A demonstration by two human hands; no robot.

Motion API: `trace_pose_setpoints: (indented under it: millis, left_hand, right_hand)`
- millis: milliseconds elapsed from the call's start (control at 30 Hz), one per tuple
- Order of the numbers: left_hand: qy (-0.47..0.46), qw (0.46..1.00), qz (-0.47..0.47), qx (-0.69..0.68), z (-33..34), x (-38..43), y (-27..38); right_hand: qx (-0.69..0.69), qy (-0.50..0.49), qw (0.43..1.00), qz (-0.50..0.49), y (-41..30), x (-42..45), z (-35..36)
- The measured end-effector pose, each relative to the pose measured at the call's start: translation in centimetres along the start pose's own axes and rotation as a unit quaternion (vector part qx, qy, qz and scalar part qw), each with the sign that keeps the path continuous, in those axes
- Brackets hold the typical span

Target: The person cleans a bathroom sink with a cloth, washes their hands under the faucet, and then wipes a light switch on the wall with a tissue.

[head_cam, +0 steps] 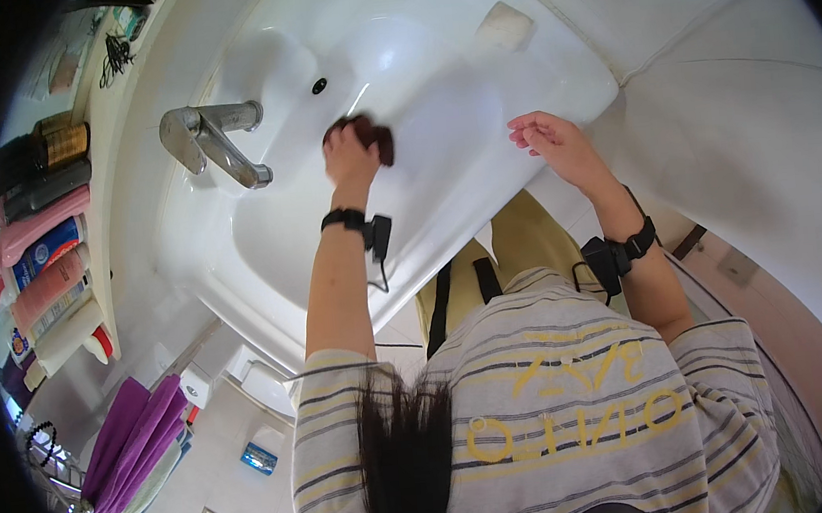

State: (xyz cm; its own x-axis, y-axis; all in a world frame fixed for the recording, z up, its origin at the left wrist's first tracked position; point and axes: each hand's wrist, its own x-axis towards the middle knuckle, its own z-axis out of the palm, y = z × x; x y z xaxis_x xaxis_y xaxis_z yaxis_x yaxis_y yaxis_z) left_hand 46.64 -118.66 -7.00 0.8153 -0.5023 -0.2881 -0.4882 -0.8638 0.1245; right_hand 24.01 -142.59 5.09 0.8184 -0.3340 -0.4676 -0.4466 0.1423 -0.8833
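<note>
My left hand (pixel 348 161) presses a dark reddish-brown cloth or sponge (pixel 385 146) against the inside of a white ceramic washbasin (pixel 287 260). The hand covers part of it and is slightly blurred. Close by on the left is a chrome single-lever faucet (pixel 229 144). A small dark round hole (pixel 320 86) shows in the basin just beyond the hand. Over the basin's near right edge hovers my right hand (pixel 549 140), its fingers loosely curled with nothing in them. An off-white block (pixel 506 26), perhaps a sponge or soap, sits on the far right of the basin.
To the left, a ledge (pixel 106 246) bears several bottles and tubes (pixel 51 248). Coiled black cable (pixel 116 59) lies at its far end. Purple towels (pixel 134 445) hang at lower left. White wall (pixel 708 135) borders the basin on the right.
</note>
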Motion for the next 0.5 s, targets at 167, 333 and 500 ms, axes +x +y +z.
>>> trace_pose_setpoints:
  millis: [167, 333, 500]
  left_hand:
    - [0.007, 0.999, -0.005, -0.033, 1.5, -1.7, -3.6]
    - [0.097, 0.988, 0.096, -0.073, 2.4, 3.1, 3.1]
    - [0.028, 0.909, 0.326, -0.259, 0.5, 0.7, 8.6]
  right_hand:
    - [0.036, 0.015, 0.999, 0.002, 1.2, -0.3, -0.2]
    - [0.035, 0.021, 0.999, 0.008, 1.3, 0.0, 0.0]
    - [0.004, 0.017, 1.0, 0.006, 0.8, 0.2, 0.2]
